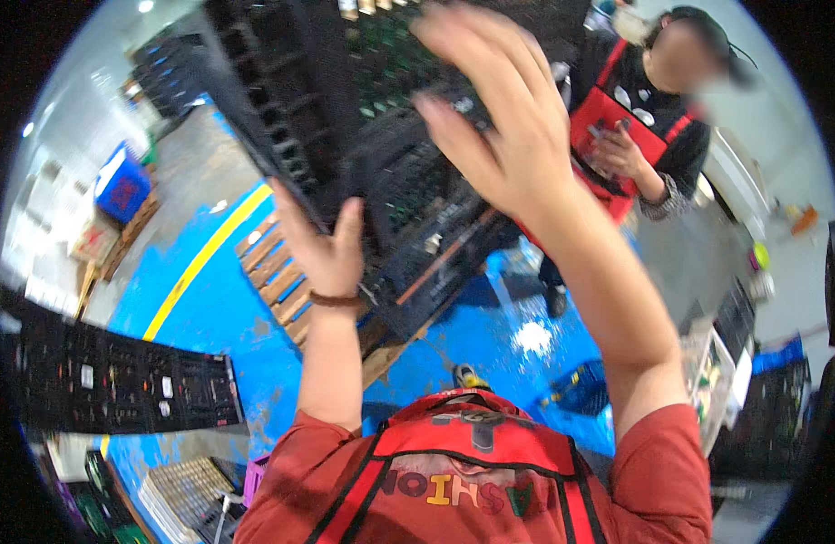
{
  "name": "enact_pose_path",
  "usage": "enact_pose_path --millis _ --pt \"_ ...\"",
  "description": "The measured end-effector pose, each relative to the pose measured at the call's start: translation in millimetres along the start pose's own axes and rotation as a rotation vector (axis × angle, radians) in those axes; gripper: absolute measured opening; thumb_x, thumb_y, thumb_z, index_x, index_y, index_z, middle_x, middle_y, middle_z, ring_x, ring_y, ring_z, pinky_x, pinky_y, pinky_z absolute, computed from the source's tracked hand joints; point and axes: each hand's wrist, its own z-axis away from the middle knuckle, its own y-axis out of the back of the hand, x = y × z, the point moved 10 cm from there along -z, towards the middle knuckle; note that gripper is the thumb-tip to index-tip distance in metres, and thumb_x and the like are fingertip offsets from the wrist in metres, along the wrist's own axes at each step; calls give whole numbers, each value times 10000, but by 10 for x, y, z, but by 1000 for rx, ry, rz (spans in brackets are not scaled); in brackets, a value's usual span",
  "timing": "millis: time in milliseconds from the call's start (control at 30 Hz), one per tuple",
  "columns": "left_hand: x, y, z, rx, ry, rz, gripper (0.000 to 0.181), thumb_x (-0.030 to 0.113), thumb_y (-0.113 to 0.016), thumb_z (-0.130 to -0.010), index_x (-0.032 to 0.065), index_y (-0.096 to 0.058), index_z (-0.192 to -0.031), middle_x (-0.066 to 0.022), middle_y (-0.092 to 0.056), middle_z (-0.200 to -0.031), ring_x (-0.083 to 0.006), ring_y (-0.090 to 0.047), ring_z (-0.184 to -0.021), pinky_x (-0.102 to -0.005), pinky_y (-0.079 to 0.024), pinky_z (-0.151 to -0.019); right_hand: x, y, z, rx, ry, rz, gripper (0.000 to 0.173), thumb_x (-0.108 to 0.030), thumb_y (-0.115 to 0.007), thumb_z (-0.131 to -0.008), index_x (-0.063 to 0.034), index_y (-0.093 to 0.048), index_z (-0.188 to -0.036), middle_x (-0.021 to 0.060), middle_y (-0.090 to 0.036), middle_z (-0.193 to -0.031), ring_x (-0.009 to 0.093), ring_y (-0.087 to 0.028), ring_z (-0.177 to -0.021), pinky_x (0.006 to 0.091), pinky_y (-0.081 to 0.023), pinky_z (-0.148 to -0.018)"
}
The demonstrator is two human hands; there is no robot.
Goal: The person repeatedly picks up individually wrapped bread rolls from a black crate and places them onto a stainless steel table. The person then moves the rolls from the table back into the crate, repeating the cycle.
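Observation:
Stacked black plastic crates (417, 292) stand before me on a wooden pallet (274, 272). Blurred green contents (390, 81) show inside the upper crates, with several pale-topped items (366, 5) at the top edge of the view. At the near left corner of a black crate with slotted walls (281, 115), my left hand (325, 255) lies along the edge, thumb apart from the fingers; blur hides whether it grips. My right hand (509, 119) is raised over the stack, fingers spread and blurred, nothing in it.
A person in a red apron (618, 129) stands beyond the stack on the right, holding something small. Another black crate stack (125, 381) is at left. A blue bin (123, 182) stands at far left. A dark blue basket (580, 391) sits on the wet blue floor (451, 347).

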Motion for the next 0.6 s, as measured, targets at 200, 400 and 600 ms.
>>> enact_pose_path --millis 200,400,600 --pt "147 -197 -21 59 -29 196 858 246 -752 -709 -68 -270 -1346 -215 -299 -1396 -298 -295 -1295 -373 -220 -1069 -773 1478 4580 -1366 -1414 294 390 -307 -632 -746 -37 -568 -1020 210 -597 -941 368 -577 -871 438 -478 -729" --pt "537 21 124 285 -269 -337 602 301 -691 -779 -92 -484 -1187 -272 -308 -1358 -372 -341 -1241 -439 -274 -1036 -4641 3420 6615 -1026 -2154 -227 263 -295 -562 -785 -74 -639 -905 136 -646 -840 338 -610 -763 415 -492 -664" --pt "1949 -966 1550 -44 -492 -15 604 157 -631 -817 -21 -338 -1315 -202 -406 -1306 -299 -433 -1168 -388 -361 -938 -6296 4525 6368 181 -2938 458 183 -148 -594 -800 18 -630 -869 93 -619 -721 178 -580 -595 314 -484 -534"
